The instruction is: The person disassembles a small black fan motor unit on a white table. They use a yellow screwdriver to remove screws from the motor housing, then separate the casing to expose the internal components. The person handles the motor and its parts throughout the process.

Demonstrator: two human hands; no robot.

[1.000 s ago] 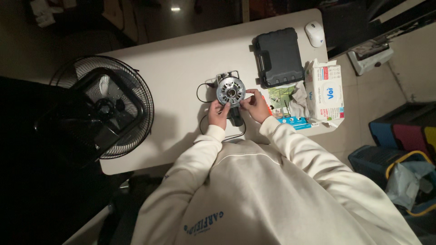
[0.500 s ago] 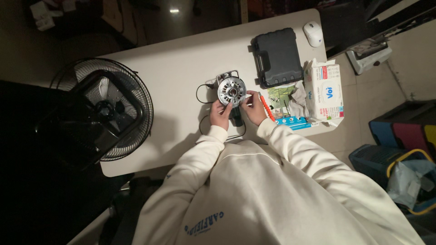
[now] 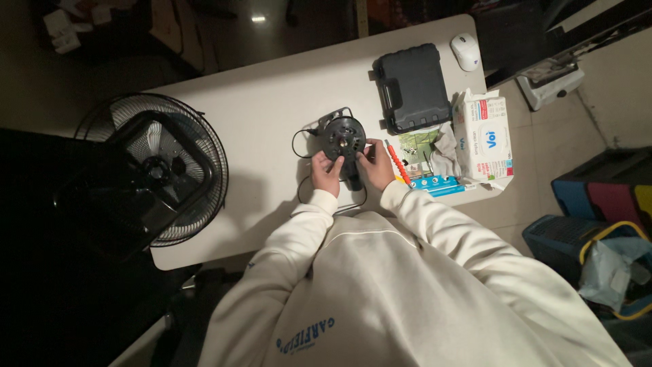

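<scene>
A round black motor unit [image 3: 343, 138] with black cables lies on the white table [image 3: 258, 115] in front of me. My left hand [image 3: 327, 171] grips its lower left side. My right hand [image 3: 375, 165] holds its lower right side. Both hands close around the part, whose dark face is turned up. An orange-handled screwdriver [image 3: 397, 163] lies just right of my right hand.
A black fan head with wire guard [image 3: 153, 177] sits at the table's left end. A black tool case [image 3: 413, 87], a white mouse [image 3: 466, 51], a wipes pack [image 3: 483, 134] and small parts bags [image 3: 424, 151] occupy the right end. Bins stand on the floor at right.
The motor unit has been turned over: its shiny metal face showed earlier, now a dark face is up. Both hands stay on it.
</scene>
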